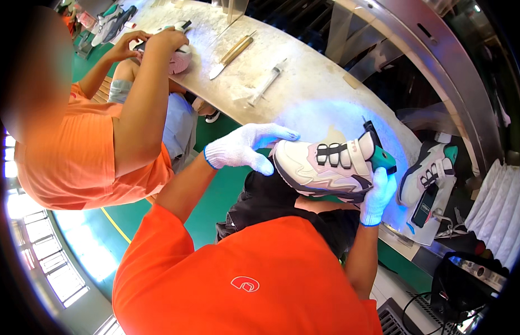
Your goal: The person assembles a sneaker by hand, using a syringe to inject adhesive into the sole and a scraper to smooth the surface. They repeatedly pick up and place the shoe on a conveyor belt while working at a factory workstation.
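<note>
A white sneaker (321,167) with pink panels, black straps and a dark sole is tilted in front of me, toe to the left. My right hand (379,195), in a white glove, grips it at the heel, close to the teal lining. Beside the tongue, a black piece (371,133) with a thin tip sticks up; I cannot tell what it is. My left hand (246,146), also gloved, has its thumb and fingers spread around the toe. The fingertips are at the toe's edge; whether they press on it is unclear.
A matching sneaker (427,176) stands at right near a black box-like item (425,205) and scissors (451,228). A brush (232,56) and a syringe-like tool (266,84) lie on the pale worktop (304,72). On the left a co-worker in orange (75,151) handles another shoe (179,60).
</note>
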`<state>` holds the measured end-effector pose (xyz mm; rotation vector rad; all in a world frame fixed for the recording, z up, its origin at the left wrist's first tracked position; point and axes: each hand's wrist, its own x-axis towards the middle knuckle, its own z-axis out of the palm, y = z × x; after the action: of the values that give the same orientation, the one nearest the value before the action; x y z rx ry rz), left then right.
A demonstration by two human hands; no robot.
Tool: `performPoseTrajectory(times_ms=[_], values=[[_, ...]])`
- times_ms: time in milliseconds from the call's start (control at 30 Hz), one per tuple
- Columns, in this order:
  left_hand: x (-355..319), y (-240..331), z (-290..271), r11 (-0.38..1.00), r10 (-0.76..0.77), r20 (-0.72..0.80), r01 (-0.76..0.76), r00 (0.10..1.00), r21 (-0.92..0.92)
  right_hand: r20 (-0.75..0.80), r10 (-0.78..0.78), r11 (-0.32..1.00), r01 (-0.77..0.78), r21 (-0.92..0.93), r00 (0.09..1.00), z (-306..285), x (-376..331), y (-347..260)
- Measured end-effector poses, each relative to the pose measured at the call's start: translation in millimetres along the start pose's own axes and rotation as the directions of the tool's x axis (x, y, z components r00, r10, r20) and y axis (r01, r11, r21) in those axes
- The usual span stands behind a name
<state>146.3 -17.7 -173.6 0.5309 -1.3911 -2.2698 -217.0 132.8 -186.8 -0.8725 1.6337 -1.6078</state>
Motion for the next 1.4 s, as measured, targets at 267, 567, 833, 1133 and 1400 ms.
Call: performPoseTrajectory(times_ms=[267,567,833,1133,1400], values=[[17,7,-1,0.971,-0.087,0.012,0.082,0.996,0.225,-0.025,0.000,1.000,0.000,0.016,1.000,-3,-6,5],[23,35,57,0.356,0.122,-0.006,-0.038,0.993,0.934,-0.026,0.035,0.998,-0.034,0.043,0.999,8,1,-7],[57,30,136,0.096,0.179,-0.240,0.226,0.954,0.969,0.036,0.019,1.000,-0.019,0.000,0.999,10,5,-10],[68,21,156,0.143,0.376,-0.286,0.250,0.881,0.958,0.096,0.024,1.000,-0.025,0.010,0.995,11,5,-15],[72,29,175,0.123,0.377,-0.310,0.284,0.873,0.951,-0.196,-0.235,0.959,0.194,-0.204,0.952,-13,67,5]])
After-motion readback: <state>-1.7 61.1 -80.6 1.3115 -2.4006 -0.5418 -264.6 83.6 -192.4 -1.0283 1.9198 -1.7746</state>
